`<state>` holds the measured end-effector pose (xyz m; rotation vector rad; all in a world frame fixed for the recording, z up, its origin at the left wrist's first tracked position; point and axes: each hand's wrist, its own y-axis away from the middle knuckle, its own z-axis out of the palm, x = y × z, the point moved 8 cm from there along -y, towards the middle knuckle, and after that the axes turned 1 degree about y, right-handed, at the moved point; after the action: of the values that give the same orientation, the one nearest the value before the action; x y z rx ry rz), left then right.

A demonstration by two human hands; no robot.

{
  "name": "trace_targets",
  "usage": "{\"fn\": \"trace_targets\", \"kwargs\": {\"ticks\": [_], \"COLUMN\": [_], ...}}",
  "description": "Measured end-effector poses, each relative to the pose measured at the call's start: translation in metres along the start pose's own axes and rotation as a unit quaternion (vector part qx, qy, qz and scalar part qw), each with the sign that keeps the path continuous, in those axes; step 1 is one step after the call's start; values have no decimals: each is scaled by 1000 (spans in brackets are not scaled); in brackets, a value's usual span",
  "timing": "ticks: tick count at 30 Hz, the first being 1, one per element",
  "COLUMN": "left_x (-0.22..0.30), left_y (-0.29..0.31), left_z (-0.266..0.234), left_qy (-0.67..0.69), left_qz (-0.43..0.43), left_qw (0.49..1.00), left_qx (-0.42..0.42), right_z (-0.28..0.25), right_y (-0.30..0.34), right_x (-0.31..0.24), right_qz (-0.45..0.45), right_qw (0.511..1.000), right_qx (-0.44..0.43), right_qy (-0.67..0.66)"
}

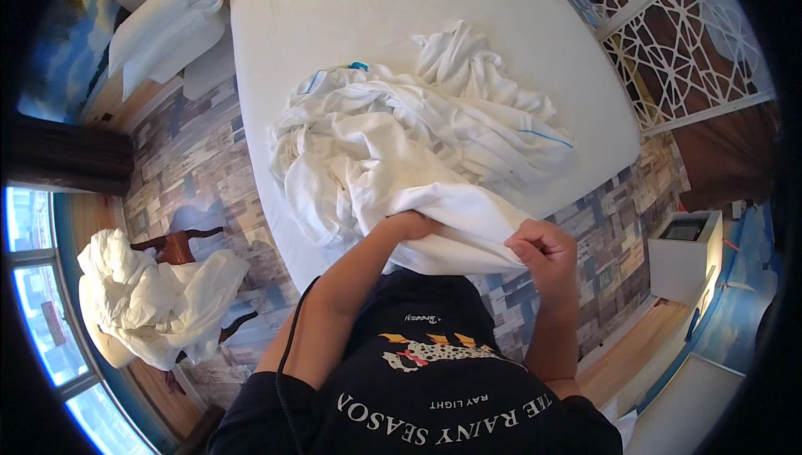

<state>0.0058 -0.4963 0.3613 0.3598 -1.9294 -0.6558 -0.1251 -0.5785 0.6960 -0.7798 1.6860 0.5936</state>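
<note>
A crumpled heap of white bed linen (pixel 376 133) with thin blue lines along parts of it lies on the bed (pixel 326 12). Its near edge is drawn up close to my body. My right hand (pixel 545 248) is closed in a pinch on that edge, at the right end of a stretched part. To the left of it, my left hand (pixel 411 225) reaches into a fold of the linen, and the cloth hides its fingers. Whether the heap is a sheet or a duvet cover cannot be made out. A small teal bit (pixel 358 66) shows at its far side.
White pillows (pixel 171 25) rest beyond the bed's left side. At left, a chair (pixel 175 248) bears bunched white bedding (pixel 138 296), near windows (pixel 50 313). A white lattice screen (pixel 677 37) stands at far right, and a white cabinet (pixel 681 267) at right. Wood-patterned floor (pixel 205 137) surrounds the bed.
</note>
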Motion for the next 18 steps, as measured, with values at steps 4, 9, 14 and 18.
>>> {"fn": "trace_targets", "kwargs": {"ticks": [4,9,14,18], "left_x": [67,8,-47,-72], "left_y": [75,92,97,97], "left_z": [-31,-27,-29,-40], "left_qy": [-116,-70,48,177], "left_qz": [21,9,-14,-17], "left_qw": [993,995,976,944], "left_qx": [-27,75,214,279], "right_z": [2,23,47,61], "right_y": [-8,-18,-33,-48], "right_x": [-9,4,5,28], "right_qz": [-4,-13,10,68], "right_qw": [996,987,990,973], "right_qx": [-9,-66,-101,-131], "right_qy": [84,147,100,177]}}
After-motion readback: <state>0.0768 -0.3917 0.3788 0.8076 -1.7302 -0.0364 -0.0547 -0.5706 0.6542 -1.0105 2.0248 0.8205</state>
